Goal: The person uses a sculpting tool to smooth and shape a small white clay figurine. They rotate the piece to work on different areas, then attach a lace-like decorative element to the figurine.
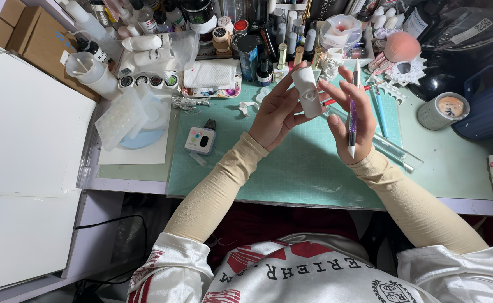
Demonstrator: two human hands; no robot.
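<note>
My left hand (275, 112) holds a small white moulded piece (308, 92) upright above the green cutting mat (291, 168). My right hand (347, 115) touches the piece's right side with its fingertips. A thin tool with a purple glittery grip (353, 109) lies along the right palm, its white tips pointing up and down. Both forearms wear beige sleeves.
Bottles, jars and brushes crowd the back of the desk (257, 39). A small white device (200, 140) and clear plastic moulds (124, 118) lie left of the mat. A clear ruler (392, 150), blue pens (380, 109) and a grey cup (443, 110) sit right. White boards (22, 146) cover the left.
</note>
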